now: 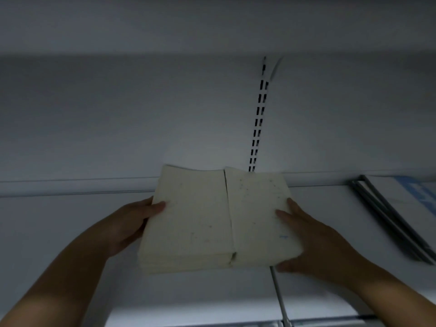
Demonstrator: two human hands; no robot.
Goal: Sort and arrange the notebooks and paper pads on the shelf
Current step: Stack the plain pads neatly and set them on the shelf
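Note:
Two cream paper pads lie side by side in the middle of the white shelf (70,232), the left pad stack (191,220) thicker, the right pad (257,213) touching it along a narrow seam. My left hand (132,223) grips the left edge of the left stack, thumb on top. My right hand (313,241) holds the right pad's right edge, fingers spread on its top and thumb under its front corner. The pads' far ends reach the back panel.
At the right end of the shelf lies a flat white and blue item (410,199) beside dark grey bars (389,220). A slotted upright (258,123) runs up the back wall behind the pads. A thin metal divider (279,296) crosses the shelf front.

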